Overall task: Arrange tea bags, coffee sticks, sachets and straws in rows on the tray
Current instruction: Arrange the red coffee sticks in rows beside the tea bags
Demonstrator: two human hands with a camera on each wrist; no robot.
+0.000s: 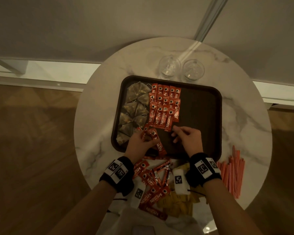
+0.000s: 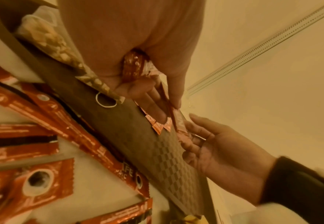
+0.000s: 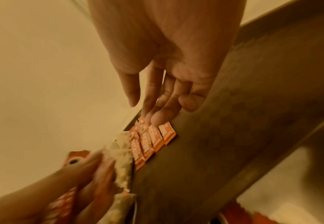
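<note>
A dark tray (image 1: 199, 116) sits on a round marble table. Pyramid tea bags (image 1: 134, 107) fill its left column. Beside them lie rows of red coffee sticks (image 1: 165, 106), also in the right wrist view as coffee sticks (image 3: 153, 139). My left hand (image 1: 143, 141) grips a bundle of coffee sticks (image 1: 151, 134) over the tray's near-left corner; the left wrist view shows the bundle (image 2: 134, 65) in the palm. My right hand (image 1: 185, 136) hovers over the tray with fingers extended, holding nothing. Its fingertips (image 3: 157, 119) reach the near end of the lowest row.
Loose coffee sticks (image 1: 153, 177) and yellow sachets (image 1: 176, 202) lie on the table before the tray. A pile of orange straws (image 1: 231, 172) lies at the right. Two glasses (image 1: 170, 67) stand behind the tray. The tray's right half is bare.
</note>
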